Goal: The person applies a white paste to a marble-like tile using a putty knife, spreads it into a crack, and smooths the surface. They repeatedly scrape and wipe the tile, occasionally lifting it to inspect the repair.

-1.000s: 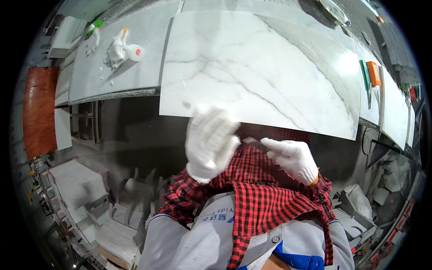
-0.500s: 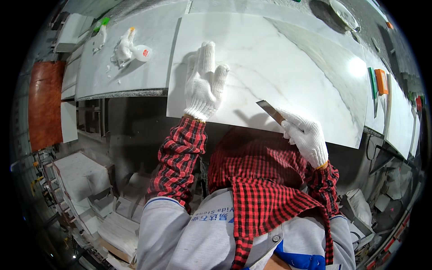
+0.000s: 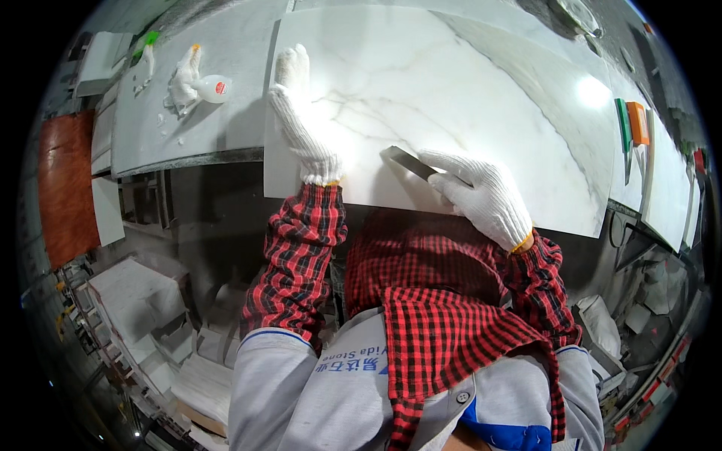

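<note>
A large white marble slab (image 3: 451, 98) with grey and tan veins lies in front of me. My left hand (image 3: 302, 113), in a white knitted glove, is over its left part with the fingers stretched out and nothing in them. Whether it presses on the slab or hovers, I cannot tell. Gloved the same way, my right hand (image 3: 481, 192) is closed around a flat metal scraper blade (image 3: 411, 163) near the slab's front edge. The blade points up and left, its tip at or just above the stone. My right fingers partly hide its near end.
A pale slab on the left bears a crumpled white glove (image 3: 183, 81) and a white bottle (image 3: 213, 89) with a red label. Green and orange blocks (image 3: 638, 123) stand on the right. Beyond the far right corner sits a round dish (image 3: 577, 16). Stacked offcuts (image 3: 139, 297) fill the lower left.
My right hand has moved left with the blade, whose tip is now closer to the slab. My left hand has shifted left and farther away, and turned.
</note>
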The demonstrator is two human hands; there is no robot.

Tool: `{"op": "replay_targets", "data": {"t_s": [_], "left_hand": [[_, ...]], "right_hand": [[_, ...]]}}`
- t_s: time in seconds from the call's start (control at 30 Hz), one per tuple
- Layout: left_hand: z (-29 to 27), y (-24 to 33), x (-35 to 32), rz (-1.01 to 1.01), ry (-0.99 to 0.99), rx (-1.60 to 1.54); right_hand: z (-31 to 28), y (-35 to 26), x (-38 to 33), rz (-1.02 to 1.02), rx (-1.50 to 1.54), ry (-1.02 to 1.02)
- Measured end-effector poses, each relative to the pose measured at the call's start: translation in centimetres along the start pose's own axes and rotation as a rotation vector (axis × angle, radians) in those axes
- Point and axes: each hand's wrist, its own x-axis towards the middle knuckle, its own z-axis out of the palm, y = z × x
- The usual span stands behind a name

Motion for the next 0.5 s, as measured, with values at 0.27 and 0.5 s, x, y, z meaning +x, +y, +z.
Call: {"op": "replay_targets", "data": {"t_s": [0.27, 0.5], "left_hand": [[-5.7, 2.1, 2.9, -0.217, -0.441, -0.001], [-5.7, 3.2, 0.6, -0.408, -0.565, 0.088]], "right_hand": [[1.3, -0.9, 2.4, 0.018, 0.024, -0.128], [2.5, -2.7, 4.7, 0.054, -0.066, -0.070]]}}
